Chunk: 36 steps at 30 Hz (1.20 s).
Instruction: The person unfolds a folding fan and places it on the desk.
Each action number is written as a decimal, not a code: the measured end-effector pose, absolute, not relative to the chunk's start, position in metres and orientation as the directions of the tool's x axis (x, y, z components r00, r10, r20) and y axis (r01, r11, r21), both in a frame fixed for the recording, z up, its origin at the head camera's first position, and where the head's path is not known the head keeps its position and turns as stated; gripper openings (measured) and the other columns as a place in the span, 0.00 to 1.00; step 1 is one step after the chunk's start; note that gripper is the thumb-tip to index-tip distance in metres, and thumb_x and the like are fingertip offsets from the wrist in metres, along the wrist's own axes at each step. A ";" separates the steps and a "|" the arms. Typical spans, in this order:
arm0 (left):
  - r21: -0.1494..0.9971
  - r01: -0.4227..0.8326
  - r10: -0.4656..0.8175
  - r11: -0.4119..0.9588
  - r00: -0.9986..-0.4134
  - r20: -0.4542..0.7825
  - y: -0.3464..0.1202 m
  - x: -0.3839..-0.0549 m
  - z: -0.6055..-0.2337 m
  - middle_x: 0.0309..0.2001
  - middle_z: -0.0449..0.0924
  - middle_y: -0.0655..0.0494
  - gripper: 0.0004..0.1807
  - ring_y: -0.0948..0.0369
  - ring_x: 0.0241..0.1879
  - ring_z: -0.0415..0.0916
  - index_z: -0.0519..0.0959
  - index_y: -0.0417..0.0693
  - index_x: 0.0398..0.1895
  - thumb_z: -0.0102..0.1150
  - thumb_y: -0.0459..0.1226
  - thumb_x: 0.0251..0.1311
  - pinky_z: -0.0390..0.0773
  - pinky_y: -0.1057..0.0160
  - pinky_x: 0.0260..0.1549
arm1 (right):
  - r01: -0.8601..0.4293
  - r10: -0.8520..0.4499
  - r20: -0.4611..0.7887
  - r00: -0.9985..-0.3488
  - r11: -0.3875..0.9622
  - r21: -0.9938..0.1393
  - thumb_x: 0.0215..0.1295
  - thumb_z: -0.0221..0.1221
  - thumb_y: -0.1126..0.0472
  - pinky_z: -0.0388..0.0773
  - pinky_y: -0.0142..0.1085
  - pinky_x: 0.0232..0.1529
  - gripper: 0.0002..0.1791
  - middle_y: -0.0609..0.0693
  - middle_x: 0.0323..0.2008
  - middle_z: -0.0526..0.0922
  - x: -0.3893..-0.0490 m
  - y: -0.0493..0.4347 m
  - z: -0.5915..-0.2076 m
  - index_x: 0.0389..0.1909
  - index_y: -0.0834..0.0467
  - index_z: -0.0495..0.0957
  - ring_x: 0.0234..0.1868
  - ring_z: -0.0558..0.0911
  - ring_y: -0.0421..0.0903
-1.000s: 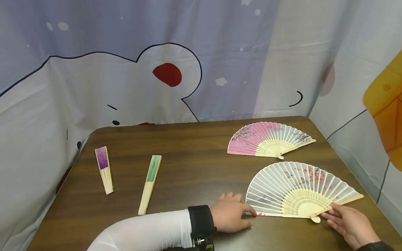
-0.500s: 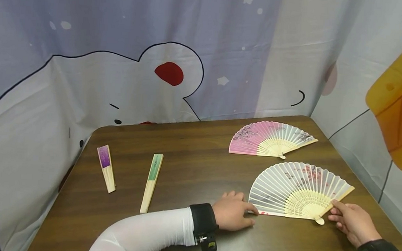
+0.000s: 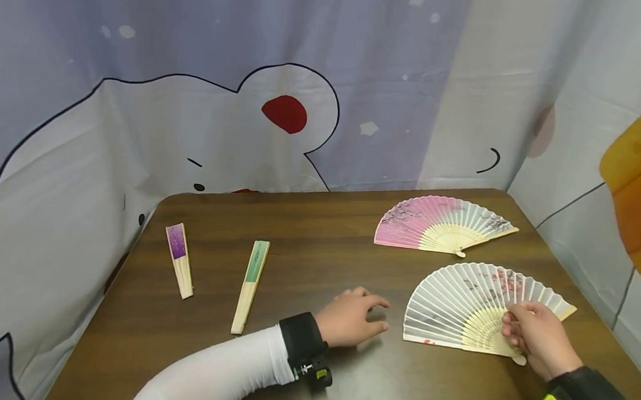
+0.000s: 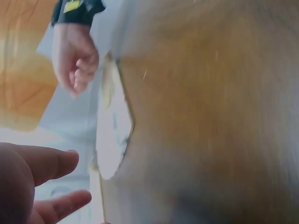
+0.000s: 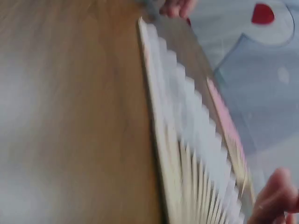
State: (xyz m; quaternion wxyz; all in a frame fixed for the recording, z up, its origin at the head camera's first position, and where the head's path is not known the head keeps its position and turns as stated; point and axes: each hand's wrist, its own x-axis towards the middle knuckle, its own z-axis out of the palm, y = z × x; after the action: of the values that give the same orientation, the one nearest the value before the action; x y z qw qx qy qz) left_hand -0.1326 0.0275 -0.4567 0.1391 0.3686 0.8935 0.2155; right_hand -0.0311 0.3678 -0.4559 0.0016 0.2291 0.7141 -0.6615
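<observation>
A white folding fan (image 3: 440, 308) with red blossom print lies spread on the table, its pivot toward the right front. My right hand (image 3: 542, 337) hovers over its pale ribs, fingers loosely curled. Seen from the left wrist, that right hand (image 4: 74, 60) is apart from the fan (image 4: 112, 135) and holds nothing. Left of the fan, my left hand (image 3: 350, 321) is off it, thumb and forefinger spread with a gap between them. Behind lies a second spread fan (image 3: 409, 227), pink and pale with dark branches.
On the table's left side lie two folded fans, one purple (image 3: 178, 252) and one green (image 3: 252, 281). The brown wooden table (image 3: 319, 224) meets a printed curtain (image 3: 383, 75) behind it and at both sides.
My left hand has left the white fan's left edge and moved left. The right hand has let go of its right-hand edge and shifted left over the ribs. The head view has turned slightly.
</observation>
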 end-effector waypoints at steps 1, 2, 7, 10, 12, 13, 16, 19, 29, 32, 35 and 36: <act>0.502 0.575 0.699 0.646 -0.709 -0.088 0.022 -0.136 -0.456 0.57 0.75 0.55 0.24 0.58 0.55 0.73 0.76 0.62 0.63 0.59 0.54 0.66 0.73 0.56 0.53 | 0.314 0.302 -0.298 -0.906 0.005 -0.949 0.77 0.46 0.61 0.77 0.29 0.21 0.09 0.45 0.26 0.76 -0.037 0.362 -0.454 0.39 0.64 0.64 0.22 0.79 0.37; 0.516 0.550 0.679 0.656 -0.730 -0.085 0.017 -0.140 -0.455 0.58 0.75 0.54 0.25 0.57 0.57 0.72 0.76 0.60 0.64 0.58 0.54 0.66 0.73 0.54 0.54 | 0.301 0.276 -0.289 -0.917 0.000 -0.954 0.77 0.46 0.61 0.79 0.30 0.24 0.09 0.46 0.28 0.76 -0.043 0.355 -0.452 0.42 0.65 0.63 0.23 0.80 0.38; 0.582 0.402 0.557 0.707 -0.823 -0.110 -0.018 -0.159 -0.450 0.65 0.72 0.51 0.28 0.51 0.65 0.67 0.72 0.52 0.66 0.58 0.53 0.67 0.70 0.49 0.61 | 0.254 0.119 -0.257 -0.959 -0.043 -0.966 0.79 0.45 0.60 0.84 0.38 0.41 0.17 0.52 0.40 0.76 -0.071 0.311 -0.445 0.57 0.68 0.56 0.36 0.85 0.44; 0.619 0.306 0.466 0.723 -0.878 -0.111 -0.042 -0.170 -0.448 0.68 0.69 0.49 0.30 0.50 0.68 0.65 0.71 0.51 0.68 0.58 0.52 0.67 0.68 0.47 0.63 | 0.251 0.013 -0.252 -0.968 -0.069 -0.966 0.79 0.44 0.59 0.82 0.41 0.48 0.21 0.56 0.47 0.75 -0.087 0.280 -0.443 0.62 0.68 0.53 0.44 0.85 0.48; 0.649 0.236 0.398 0.723 -0.911 -0.112 -0.059 -0.176 -0.445 0.69 0.67 0.48 0.30 0.50 0.68 0.64 0.70 0.50 0.69 0.57 0.52 0.67 0.68 0.47 0.63 | 0.260 -0.049 -0.256 -0.965 -0.085 -0.962 0.79 0.44 0.59 0.80 0.42 0.52 0.23 0.60 0.51 0.74 -0.096 0.258 -0.444 0.64 0.69 0.53 0.49 0.83 0.51; 0.663 0.207 0.365 0.719 -0.925 -0.107 -0.068 -0.179 -0.445 0.69 0.67 0.48 0.30 0.50 0.68 0.65 0.69 0.50 0.69 0.57 0.51 0.67 0.68 0.47 0.62 | 0.269 -0.079 -0.262 -0.962 -0.095 -0.958 0.79 0.44 0.59 0.80 0.43 0.53 0.23 0.62 0.53 0.74 -0.100 0.247 -0.445 0.65 0.69 0.52 0.50 0.82 0.52; 0.707 0.117 0.269 0.698 -0.957 -0.107 -0.092 -0.187 -0.443 0.69 0.65 0.46 0.30 0.49 0.68 0.64 0.68 0.48 0.69 0.57 0.50 0.68 0.68 0.45 0.62 | 0.311 -0.162 -0.291 -0.943 -0.120 -0.943 0.77 0.45 0.61 0.78 0.45 0.55 0.25 0.67 0.58 0.71 -0.110 0.214 -0.449 0.67 0.69 0.52 0.53 0.80 0.54; 0.716 0.043 0.185 0.697 -0.975 -0.122 -0.113 -0.192 -0.445 0.70 0.63 0.44 0.31 0.47 0.67 0.64 0.67 0.47 0.69 0.58 0.50 0.68 0.67 0.42 0.62 | 0.358 -0.250 -0.315 -0.916 -0.150 -0.922 0.76 0.46 0.61 0.77 0.47 0.56 0.27 0.69 0.62 0.68 -0.116 0.183 -0.453 0.68 0.70 0.52 0.56 0.78 0.56; 0.703 -0.032 0.163 0.710 -0.964 -0.208 -0.125 -0.201 -0.456 0.67 0.68 0.40 0.33 0.45 0.64 0.69 0.65 0.43 0.71 0.55 0.51 0.69 0.71 0.42 0.59 | 0.464 -0.385 -0.368 -0.846 -0.193 -0.865 0.77 0.45 0.58 0.71 0.55 0.62 0.31 0.72 0.69 0.59 -0.132 0.127 -0.463 0.73 0.68 0.49 0.67 0.66 0.67; 0.717 -0.054 0.156 0.695 -0.962 -0.224 -0.122 -0.201 -0.456 0.66 0.70 0.41 0.32 0.46 0.63 0.69 0.66 0.44 0.70 0.55 0.51 0.69 0.71 0.44 0.58 | 0.464 -0.398 -0.362 -0.843 -0.197 -0.864 0.77 0.44 0.57 0.69 0.56 0.63 0.32 0.72 0.71 0.57 -0.141 0.113 -0.464 0.73 0.68 0.48 0.69 0.63 0.67; 0.738 -0.061 0.170 0.672 -0.957 -0.235 -0.119 -0.201 -0.456 0.65 0.71 0.41 0.31 0.46 0.63 0.70 0.66 0.42 0.69 0.55 0.50 0.69 0.72 0.45 0.58 | 0.459 -0.376 -0.362 -0.853 -0.211 -0.863 0.78 0.43 0.56 0.68 0.57 0.63 0.32 0.71 0.72 0.55 -0.153 0.101 -0.462 0.74 0.66 0.47 0.70 0.61 0.66; 0.746 -0.064 0.178 0.663 -0.955 -0.239 -0.118 -0.201 -0.456 0.65 0.71 0.40 0.31 0.46 0.63 0.70 0.66 0.42 0.69 0.55 0.50 0.69 0.72 0.45 0.58 | 0.460 -0.363 -0.366 -0.857 -0.218 -0.861 0.78 0.43 0.55 0.68 0.57 0.63 0.32 0.71 0.72 0.54 -0.157 0.098 -0.461 0.75 0.66 0.47 0.71 0.60 0.66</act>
State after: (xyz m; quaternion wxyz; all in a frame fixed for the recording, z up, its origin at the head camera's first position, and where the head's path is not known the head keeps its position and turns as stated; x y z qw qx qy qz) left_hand -0.2007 -0.1183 -0.4560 0.1473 0.0317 0.9000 0.4090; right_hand -0.1569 0.0979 -0.4615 0.2641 0.0428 0.5666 -0.7794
